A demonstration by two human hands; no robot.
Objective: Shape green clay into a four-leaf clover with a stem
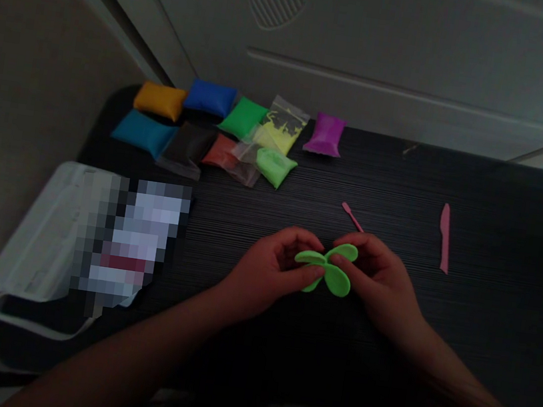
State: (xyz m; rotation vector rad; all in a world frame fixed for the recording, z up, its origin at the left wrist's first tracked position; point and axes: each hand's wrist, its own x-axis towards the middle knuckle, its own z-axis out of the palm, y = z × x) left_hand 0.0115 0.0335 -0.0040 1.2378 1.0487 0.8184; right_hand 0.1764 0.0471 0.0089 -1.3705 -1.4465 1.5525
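Note:
Between my two hands is a light green clay clover (338,281) with several rounded leaves joined at the middle. My left hand (279,263) pinches it from the left, thumb over the near leaves. From the other side, my right hand (376,277) grips it with the thumb near the centre. The fingertips behind the leaves are partly hidden. Just beyond my right hand lies a small pink modelling tool (352,215), its lower end covered by the hand. A pink plastic knife (444,238) rests farther right on the dark table (488,315).
Several clay packets stand at the back left, among them an orange packet (159,100), a blue packet (210,98), an opened light green packet (275,166) and a purple packet (325,134). A white case (39,238) with a handle and a blurred-out object (146,233) lie at the left.

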